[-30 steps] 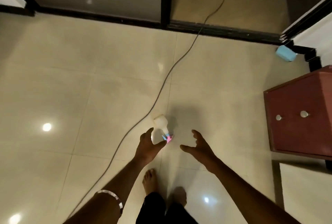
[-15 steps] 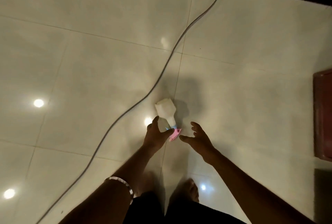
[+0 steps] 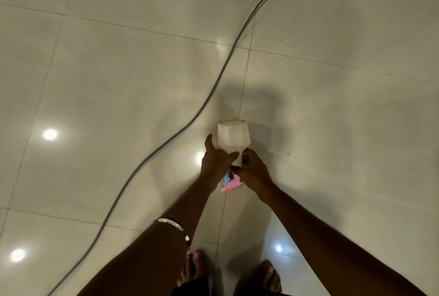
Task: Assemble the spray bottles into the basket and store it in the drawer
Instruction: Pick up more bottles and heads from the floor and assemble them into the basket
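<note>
My right hand (image 3: 253,172) has come in since a moment ago and now grips the neck of the bottle (image 3: 234,137). Left hand (image 3: 215,161) grips the same neck. The bottle is held above the floor (image 3: 95,81), right of the cable (image 3: 166,143), its pink nozzle (image 3: 231,185) toward me.

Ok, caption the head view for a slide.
Both hands grip a white spray bottle above the tiled floor.
</note>
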A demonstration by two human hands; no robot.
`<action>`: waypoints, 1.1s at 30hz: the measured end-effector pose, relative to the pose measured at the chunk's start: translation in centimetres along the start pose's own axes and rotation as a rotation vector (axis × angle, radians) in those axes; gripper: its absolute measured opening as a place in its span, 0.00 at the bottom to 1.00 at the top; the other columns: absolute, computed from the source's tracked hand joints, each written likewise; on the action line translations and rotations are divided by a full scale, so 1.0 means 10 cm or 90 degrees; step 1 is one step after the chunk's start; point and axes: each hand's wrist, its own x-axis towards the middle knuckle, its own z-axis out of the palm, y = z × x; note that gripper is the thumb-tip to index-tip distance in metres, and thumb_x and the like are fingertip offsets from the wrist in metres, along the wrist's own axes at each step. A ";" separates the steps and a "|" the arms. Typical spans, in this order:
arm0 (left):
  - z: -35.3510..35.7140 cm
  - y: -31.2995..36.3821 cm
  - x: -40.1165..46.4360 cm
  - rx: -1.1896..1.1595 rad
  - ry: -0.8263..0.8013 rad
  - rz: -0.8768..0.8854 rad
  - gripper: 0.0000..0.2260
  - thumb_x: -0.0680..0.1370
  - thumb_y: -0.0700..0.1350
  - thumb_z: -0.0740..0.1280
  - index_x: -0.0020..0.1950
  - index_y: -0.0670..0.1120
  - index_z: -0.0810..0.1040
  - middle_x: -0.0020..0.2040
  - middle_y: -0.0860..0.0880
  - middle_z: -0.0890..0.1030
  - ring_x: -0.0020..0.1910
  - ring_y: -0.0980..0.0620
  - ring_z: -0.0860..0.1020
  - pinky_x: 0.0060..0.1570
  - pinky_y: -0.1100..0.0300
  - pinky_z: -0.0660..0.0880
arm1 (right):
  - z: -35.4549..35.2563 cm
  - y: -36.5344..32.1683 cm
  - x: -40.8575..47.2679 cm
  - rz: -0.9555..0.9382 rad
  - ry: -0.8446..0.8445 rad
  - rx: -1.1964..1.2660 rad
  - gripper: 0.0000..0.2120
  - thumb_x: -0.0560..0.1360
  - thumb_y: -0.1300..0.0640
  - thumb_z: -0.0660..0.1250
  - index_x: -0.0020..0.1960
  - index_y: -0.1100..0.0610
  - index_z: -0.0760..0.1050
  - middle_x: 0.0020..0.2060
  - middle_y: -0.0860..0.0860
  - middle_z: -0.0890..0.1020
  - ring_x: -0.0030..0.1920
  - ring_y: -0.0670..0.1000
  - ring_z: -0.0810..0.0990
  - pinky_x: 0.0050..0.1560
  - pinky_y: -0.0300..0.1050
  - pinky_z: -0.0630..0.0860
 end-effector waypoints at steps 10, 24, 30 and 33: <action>0.03 0.08 -0.12 -0.022 -0.052 -0.038 0.36 0.70 0.49 0.76 0.72 0.51 0.62 0.62 0.48 0.75 0.58 0.46 0.77 0.39 0.58 0.79 | -0.07 -0.09 -0.09 0.001 0.046 -0.055 0.20 0.74 0.55 0.74 0.64 0.58 0.74 0.61 0.54 0.82 0.60 0.57 0.81 0.61 0.50 0.77; -0.36 1.06 -1.76 -0.140 -0.032 -0.165 0.45 0.65 0.62 0.76 0.75 0.58 0.57 0.67 0.47 0.73 0.62 0.45 0.76 0.52 0.44 0.80 | -1.13 -0.73 -1.98 -0.117 0.071 -0.356 0.25 0.72 0.58 0.72 0.68 0.56 0.71 0.58 0.54 0.79 0.55 0.55 0.79 0.51 0.43 0.75; -0.46 1.81 -2.70 -0.068 -0.103 -0.162 0.41 0.64 0.64 0.76 0.73 0.53 0.67 0.69 0.46 0.73 0.65 0.42 0.74 0.53 0.44 0.80 | -1.69 -1.25 -2.87 -0.208 0.091 -0.506 0.24 0.73 0.61 0.69 0.69 0.54 0.70 0.57 0.52 0.78 0.52 0.54 0.77 0.52 0.44 0.76; -0.44 2.11 -3.17 -0.035 -0.127 -0.170 0.41 0.63 0.65 0.76 0.73 0.52 0.67 0.70 0.45 0.72 0.66 0.41 0.73 0.52 0.43 0.81 | -2.00 -1.52 -3.31 -0.250 0.106 -0.575 0.25 0.67 0.64 0.73 0.63 0.54 0.75 0.49 0.51 0.79 0.46 0.54 0.78 0.47 0.45 0.77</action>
